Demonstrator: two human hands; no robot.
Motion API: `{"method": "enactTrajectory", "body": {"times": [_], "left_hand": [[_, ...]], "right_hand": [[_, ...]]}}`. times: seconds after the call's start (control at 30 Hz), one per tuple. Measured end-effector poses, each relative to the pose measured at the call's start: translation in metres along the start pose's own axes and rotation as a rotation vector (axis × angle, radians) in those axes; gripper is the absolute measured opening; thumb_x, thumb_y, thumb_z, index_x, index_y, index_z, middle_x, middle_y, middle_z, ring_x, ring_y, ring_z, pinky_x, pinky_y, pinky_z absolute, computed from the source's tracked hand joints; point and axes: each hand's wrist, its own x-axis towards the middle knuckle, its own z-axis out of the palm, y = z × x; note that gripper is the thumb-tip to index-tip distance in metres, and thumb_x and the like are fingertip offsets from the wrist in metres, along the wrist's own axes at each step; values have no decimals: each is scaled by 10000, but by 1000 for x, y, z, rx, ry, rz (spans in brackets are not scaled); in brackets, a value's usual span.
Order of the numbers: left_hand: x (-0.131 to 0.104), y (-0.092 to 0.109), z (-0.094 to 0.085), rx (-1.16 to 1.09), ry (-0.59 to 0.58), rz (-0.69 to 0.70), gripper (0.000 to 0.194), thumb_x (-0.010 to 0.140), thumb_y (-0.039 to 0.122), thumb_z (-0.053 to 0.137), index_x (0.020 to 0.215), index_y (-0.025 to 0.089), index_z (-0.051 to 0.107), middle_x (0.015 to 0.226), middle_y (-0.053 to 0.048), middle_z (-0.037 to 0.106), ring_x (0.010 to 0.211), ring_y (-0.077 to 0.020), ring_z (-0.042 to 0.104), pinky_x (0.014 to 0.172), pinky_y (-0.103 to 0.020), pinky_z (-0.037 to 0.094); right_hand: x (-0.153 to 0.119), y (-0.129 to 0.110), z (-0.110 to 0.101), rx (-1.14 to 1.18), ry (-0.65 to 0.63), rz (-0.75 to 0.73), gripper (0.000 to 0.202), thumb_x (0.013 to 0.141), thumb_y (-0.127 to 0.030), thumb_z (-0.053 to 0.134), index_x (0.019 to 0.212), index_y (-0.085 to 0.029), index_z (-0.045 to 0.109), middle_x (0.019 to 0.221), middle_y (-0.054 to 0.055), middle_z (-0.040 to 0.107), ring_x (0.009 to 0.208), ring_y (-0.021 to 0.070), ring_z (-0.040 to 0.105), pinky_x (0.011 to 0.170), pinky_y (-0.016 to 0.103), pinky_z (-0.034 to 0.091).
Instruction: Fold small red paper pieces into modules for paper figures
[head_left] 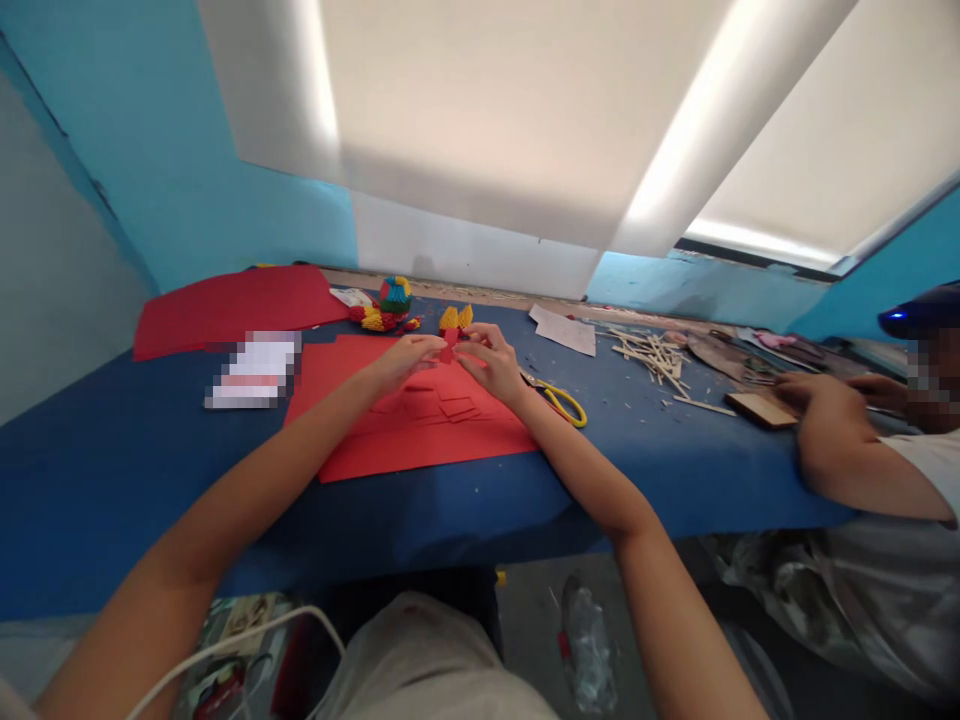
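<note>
Above a red sheet [360, 455] on the blue table, a small red paper piece [448, 348] is held between my two hands. My left hand [409, 360] pinches its left side with the fingertips. On its right side, my right hand [491, 364] grips it with thumb and fingers. Small cut red pieces [457, 406] lie on the sheet below. Just behind my hands stands a yellow folded-paper form [456, 318]. Yellow-handled scissors [564, 403] lie right of my right hand, partly behind my forearm.
A multicoloured folded-paper figure [395, 295] stands at the back. More red sheets [232, 308] and a blurred white item [259, 370] lie left. Thin sticks [652, 355] and a white paper [564, 330] are right. Another person's arm [832, 425] rests by a wooden block [761, 409].
</note>
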Motion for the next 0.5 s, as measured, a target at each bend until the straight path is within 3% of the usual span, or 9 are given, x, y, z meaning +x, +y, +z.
{"method": "enactTrajectory", "body": {"times": [0.1, 0.2, 0.33, 0.5], "left_hand": [[-1, 0, 0, -68, -77, -74, 171, 634, 317, 683, 679, 158, 636, 765, -26, 613, 761, -139, 582, 809, -314, 468], [-4, 3, 0, -66, -63, -77, 163, 637, 287, 695, 729, 164, 641, 790, -27, 624, 760, -131, 587, 779, -292, 466], [-9, 12, -1, 70, -93, 42, 187, 672, 320, 674, 758, 163, 621, 745, -11, 597, 693, -120, 560, 701, -269, 453], [-8, 19, -6, 420, -111, 197, 155, 732, 312, 570, 712, 158, 579, 703, -1, 553, 672, -123, 512, 669, -260, 429]], "right_hand": [[-1, 0, 2, -6, -36, 10, 171, 901, -259, 509, 887, -242, 679, 1072, 71, 552, 846, 146, 550, 747, 301, 494], [-1, 0, 1, 35, -41, 32, 194, 907, -276, 503, 861, -242, 688, 1059, 72, 550, 865, 150, 545, 752, 307, 490], [-1, 0, -1, 103, -106, 5, 178, 897, -308, 527, 881, -246, 693, 1076, 69, 546, 879, 146, 551, 763, 304, 493], [1, -3, 2, 180, -114, 25, 170, 891, -320, 531, 875, -212, 662, 1049, 78, 567, 908, 153, 560, 809, 313, 479]]}}
